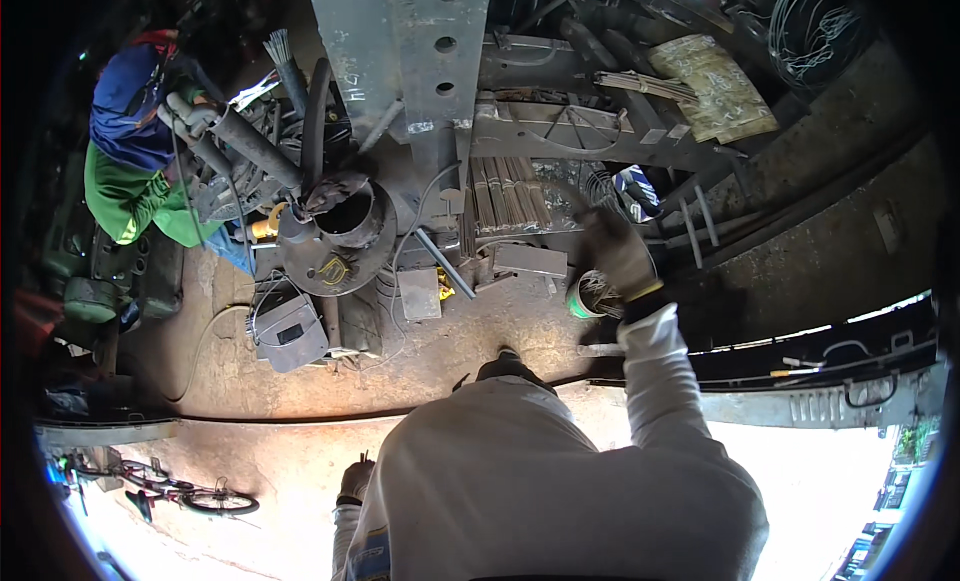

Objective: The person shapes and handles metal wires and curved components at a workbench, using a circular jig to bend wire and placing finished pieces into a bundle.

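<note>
My right hand [617, 253], in a dark work glove with a yellow cuff edge, reaches forward beside a round bucket [577, 301] with a green band. Thin rods [600, 293] stand in that bucket, partly covered by the glove. The fingers are dark and smeared, so whether they hold anything is unclear. Low at my left side, my left hand [355, 479] is closed in a dark glove. Short thin ends poke up from it, too small to name. Bundled thin rods [508, 193] lie ahead of my right hand.
Another person [135, 151] in green and blue is at the left. A round metal table [335, 276] bears a pot [352, 221]. A grey machine [292, 333] with cables sits on the floor. Steel beams [440, 71], coiled wire [815, 26] and a bicycle [190, 493] are around.
</note>
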Available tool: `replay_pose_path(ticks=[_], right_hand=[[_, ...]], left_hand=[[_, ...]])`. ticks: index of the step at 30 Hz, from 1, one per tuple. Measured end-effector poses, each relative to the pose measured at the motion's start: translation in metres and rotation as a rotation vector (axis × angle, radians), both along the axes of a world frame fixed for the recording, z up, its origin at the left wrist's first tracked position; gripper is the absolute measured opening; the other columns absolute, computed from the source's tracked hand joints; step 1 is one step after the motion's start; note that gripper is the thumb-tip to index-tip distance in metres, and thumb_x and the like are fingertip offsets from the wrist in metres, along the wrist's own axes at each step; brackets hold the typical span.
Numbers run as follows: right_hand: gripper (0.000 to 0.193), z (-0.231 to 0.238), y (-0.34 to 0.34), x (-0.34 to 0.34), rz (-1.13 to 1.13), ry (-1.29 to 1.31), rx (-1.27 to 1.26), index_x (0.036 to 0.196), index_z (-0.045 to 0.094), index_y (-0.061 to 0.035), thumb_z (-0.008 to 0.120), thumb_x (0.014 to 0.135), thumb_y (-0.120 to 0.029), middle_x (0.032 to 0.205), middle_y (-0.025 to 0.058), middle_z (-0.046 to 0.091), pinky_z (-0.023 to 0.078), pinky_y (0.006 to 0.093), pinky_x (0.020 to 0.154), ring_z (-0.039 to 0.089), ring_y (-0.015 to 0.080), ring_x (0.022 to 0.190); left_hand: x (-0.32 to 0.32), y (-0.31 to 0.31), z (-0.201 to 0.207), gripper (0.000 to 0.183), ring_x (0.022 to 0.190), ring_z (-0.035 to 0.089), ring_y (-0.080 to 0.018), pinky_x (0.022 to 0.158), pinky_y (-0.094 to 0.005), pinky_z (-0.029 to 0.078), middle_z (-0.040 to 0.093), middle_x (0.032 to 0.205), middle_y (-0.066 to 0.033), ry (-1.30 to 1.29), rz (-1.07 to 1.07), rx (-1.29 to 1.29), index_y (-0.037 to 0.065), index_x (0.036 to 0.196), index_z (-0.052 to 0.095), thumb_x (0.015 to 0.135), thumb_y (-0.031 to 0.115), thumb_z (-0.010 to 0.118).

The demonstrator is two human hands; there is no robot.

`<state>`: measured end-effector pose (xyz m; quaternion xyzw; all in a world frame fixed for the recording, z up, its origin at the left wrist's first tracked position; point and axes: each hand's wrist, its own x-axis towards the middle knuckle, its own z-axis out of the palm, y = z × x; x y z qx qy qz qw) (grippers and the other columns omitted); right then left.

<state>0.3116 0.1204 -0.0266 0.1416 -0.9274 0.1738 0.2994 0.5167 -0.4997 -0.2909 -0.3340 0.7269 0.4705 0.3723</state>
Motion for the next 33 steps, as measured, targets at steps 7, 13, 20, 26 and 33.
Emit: replay_pose_path(ticks=[7,13,20,26,33], right_hand=[[0.018,0.110,0.182,-0.083,0.045,-0.371,-0.375,0.112,0.068,-0.0075,0.060,0.100,-0.017,0.092,0.0062,0.071,0.052,0.0301,0.068,0.064,0.0180,0.075],[0.027,0.126,0.278,-0.182,-0.113,-0.869,-0.473,0.114,0.069,-0.0113,0.066,0.098,-0.032,0.098,0.0005,0.071,0.057,0.0298,0.063,0.064,0.0133,0.083],[0.041,0.088,0.284,-0.205,-0.230,-0.640,-0.032,0.124,0.064,-0.0133,0.068,0.093,-0.039,0.118,0.0177,0.067,0.050,0.0445,0.094,0.064,0.0368,0.108],[0.053,0.072,0.289,-0.205,-0.458,-0.482,0.221,0.134,0.056,-0.0171,0.070,0.090,-0.042,0.138,0.0191,0.055,0.047,0.0470,0.102,0.056,0.0390,0.122],[0.061,0.073,0.284,-0.195,-0.504,-0.395,0.205,0.141,0.050,-0.0258,0.071,0.087,-0.045,0.145,0.0155,0.048,0.045,0.0463,0.108,0.049,0.0386,0.132]], left_hand=[[-0.006,0.070,0.033,0.027,0.043,0.048,-0.0144,0.037,-0.0336,0.040,0.062,0.067,-0.0055,-0.028,0.054,-0.057,0.005,0.098,0.064,0.095,0.031,0.057],[-0.012,0.122,0.060,0.028,0.043,0.048,-0.0144,0.037,-0.0337,0.039,0.062,0.067,-0.0055,-0.070,0.099,-0.122,0.005,0.097,0.064,0.095,0.031,0.056],[-0.047,0.156,0.083,0.033,0.043,0.050,-0.0155,0.037,-0.0344,0.042,0.063,0.068,-0.0073,-0.083,0.044,-0.190,0.001,0.099,0.063,0.097,0.032,0.053],[-0.094,0.196,0.124,0.037,0.042,0.051,-0.0169,0.036,-0.0340,0.045,0.064,0.070,-0.0087,0.093,-0.123,-0.198,0.001,0.106,0.062,0.097,0.035,0.053],[-0.097,0.165,0.087,0.033,0.043,0.054,-0.0171,0.035,-0.0350,0.045,0.066,0.074,-0.0084,0.265,-0.331,-0.202,0.002,0.108,0.063,0.096,0.033,0.059]])
